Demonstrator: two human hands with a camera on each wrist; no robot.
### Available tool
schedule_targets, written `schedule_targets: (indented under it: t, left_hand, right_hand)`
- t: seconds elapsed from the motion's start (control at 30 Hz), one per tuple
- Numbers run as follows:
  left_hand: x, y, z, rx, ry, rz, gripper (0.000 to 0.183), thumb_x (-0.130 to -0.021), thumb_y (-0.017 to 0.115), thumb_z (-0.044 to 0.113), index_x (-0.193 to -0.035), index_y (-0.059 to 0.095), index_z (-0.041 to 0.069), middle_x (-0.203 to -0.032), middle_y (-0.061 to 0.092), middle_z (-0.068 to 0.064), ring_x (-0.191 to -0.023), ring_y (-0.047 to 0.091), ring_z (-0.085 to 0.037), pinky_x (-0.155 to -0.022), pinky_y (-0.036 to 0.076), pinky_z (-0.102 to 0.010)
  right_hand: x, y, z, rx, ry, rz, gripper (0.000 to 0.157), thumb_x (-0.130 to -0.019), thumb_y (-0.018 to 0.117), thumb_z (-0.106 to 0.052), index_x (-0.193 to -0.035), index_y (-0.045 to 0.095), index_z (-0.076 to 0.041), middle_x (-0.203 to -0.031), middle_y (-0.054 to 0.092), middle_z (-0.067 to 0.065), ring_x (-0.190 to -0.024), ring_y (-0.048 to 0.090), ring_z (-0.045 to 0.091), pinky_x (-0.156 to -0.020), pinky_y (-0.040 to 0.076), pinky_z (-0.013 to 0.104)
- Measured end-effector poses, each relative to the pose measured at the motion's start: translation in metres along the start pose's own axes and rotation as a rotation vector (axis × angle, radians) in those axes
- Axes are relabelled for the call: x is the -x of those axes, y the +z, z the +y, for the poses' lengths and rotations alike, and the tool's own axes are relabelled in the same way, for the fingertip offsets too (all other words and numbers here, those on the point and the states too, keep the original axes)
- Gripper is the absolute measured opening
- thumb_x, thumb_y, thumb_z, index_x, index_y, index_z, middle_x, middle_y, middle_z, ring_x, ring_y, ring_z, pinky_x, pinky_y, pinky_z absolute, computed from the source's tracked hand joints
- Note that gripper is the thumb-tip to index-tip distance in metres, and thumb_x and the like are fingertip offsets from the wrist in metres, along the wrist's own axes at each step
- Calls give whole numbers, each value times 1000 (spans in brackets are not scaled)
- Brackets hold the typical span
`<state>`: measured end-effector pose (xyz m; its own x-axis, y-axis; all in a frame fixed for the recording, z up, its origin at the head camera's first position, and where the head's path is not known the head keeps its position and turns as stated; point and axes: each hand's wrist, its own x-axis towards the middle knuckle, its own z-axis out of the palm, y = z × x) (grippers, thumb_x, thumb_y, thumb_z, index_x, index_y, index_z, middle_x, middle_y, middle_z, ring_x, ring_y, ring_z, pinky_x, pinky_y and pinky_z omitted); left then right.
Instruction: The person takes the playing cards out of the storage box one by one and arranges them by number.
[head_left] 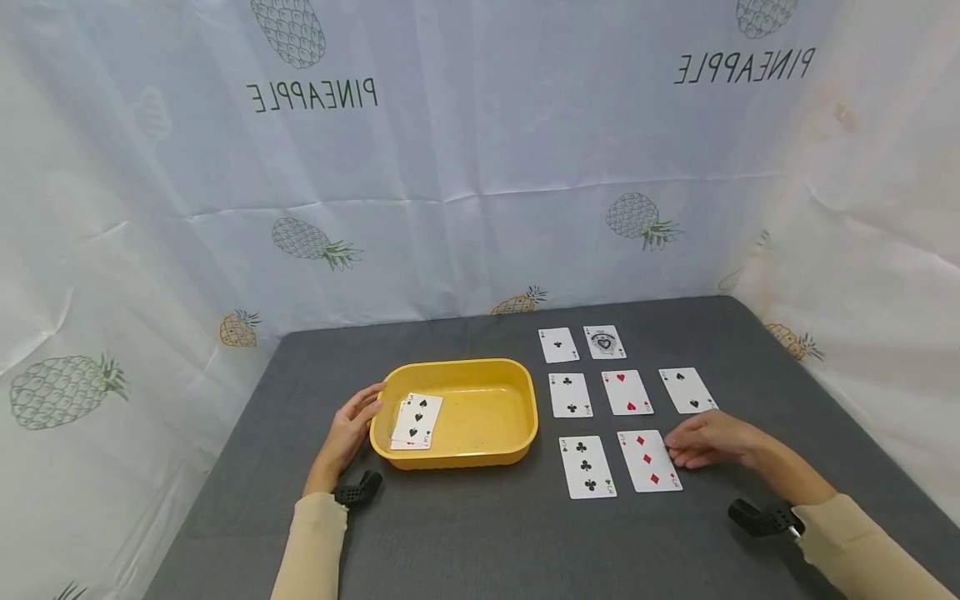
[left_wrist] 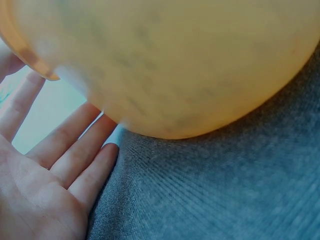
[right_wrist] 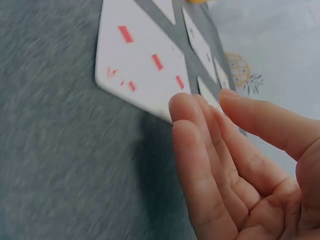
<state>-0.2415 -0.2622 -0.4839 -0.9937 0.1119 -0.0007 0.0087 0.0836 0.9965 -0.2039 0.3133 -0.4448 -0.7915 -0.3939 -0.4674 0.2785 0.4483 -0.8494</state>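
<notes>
My left hand (head_left: 351, 427) rests against the left end of a yellow plastic basin (head_left: 487, 417). Its thumb and index finger touch the rim, while the other fingers lie straight along the outer wall. Inside the basin, a three of spades (head_left: 423, 410) overlaps at least one other card. My right hand (head_left: 716, 439) holds nothing; its fingers bend loosely at the right edge of the three of diamonds (head_left: 639, 473). Just beyond this hand lies the two of spades (head_left: 684, 385), its lower corner partly behind the fingers.
Left of the three of diamonds is a three of clubs (head_left: 596, 492). Behind them lie a two of clubs (head_left: 562, 399) and a two of hearts (head_left: 630, 398). Farther back are an ace of clubs (head_left: 553, 352) and an ornate ace (head_left: 618, 352). A pineapple-print curtain (head_left: 480, 150) surrounds the grey table (head_left: 465, 533).
</notes>
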Motion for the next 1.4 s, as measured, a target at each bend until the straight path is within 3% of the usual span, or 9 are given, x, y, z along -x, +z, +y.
schedule_targets:
  t: [0.67, 0.97, 1.4]
  left_hand:
    - [-1, 3, 1, 18, -14, 0, 50, -100, 52, 19, -143, 38, -1, -114, 56, 18, -104, 57, 6, -86, 50, -14]
    - [0, 0, 1, 14, -7, -6, 50, -100, 51, 19, -143, 37, -2, -113, 57, 20, -104, 57, 7, -86, 49, -14]
    - [-1, -1, 0, 28, 11, -2, 51, -99, 52, 19, -143, 38, -3, -114, 57, 19, -105, 57, 6, -86, 50, -15]
  right_hand:
    - [-45, 40, -63, -30, -105, -91, 45, -93, 63, -20, -115, 57, 19, -81, 73, -4, -74, 70, 6, -71, 58, 23]
    - [-63, 73, -95, -224, -74, -94, 40, -94, 61, -15, -121, 58, 15, -85, 74, -1, -79, 72, 9, -75, 59, 24]
    - [-85, 120, -130, -315, -102, -138, 39, -93, 62, -10, -122, 56, 15, -88, 76, 4, -83, 74, 14, -84, 58, 33]
